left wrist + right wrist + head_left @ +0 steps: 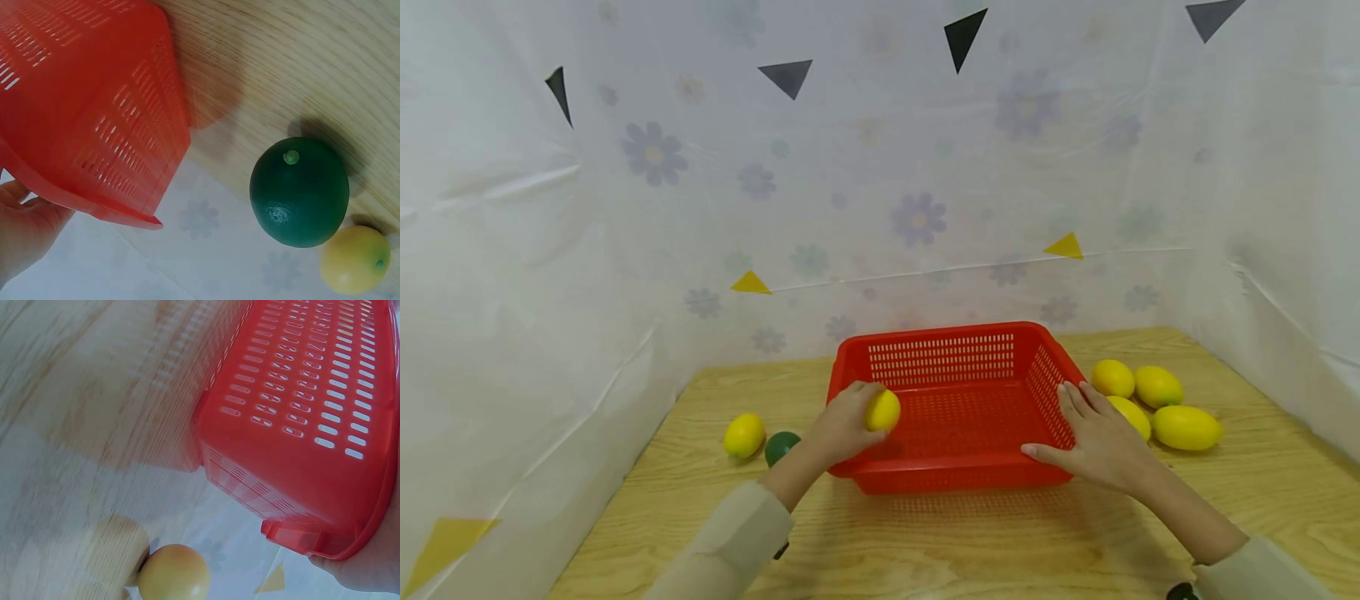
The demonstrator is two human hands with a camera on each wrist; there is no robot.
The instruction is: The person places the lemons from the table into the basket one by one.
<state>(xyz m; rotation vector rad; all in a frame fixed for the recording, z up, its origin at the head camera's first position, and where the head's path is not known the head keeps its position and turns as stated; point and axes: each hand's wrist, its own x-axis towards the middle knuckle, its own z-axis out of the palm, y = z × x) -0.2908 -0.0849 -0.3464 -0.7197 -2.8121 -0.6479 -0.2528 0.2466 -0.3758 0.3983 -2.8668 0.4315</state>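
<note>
Yellow lemon (883, 411) sits in our left hand (847, 422), gripped between fingers and thumb at the left end of a red plastic basket (958, 463); we cannot tell how high it is above the basket floor. Our right hand (1101, 442) rests on the basket's near right corner, fingers extended and thumb spread apart. Left of the basket, on the wood-grain table (992, 550), we see a second lemon (745, 436) just beside a dark green fruit (781, 447), partly hidden by our left arm. Right of the basket lie three rounded yellow fruits (1159, 387) and a longer yellow fruit (1187, 427).
</note>
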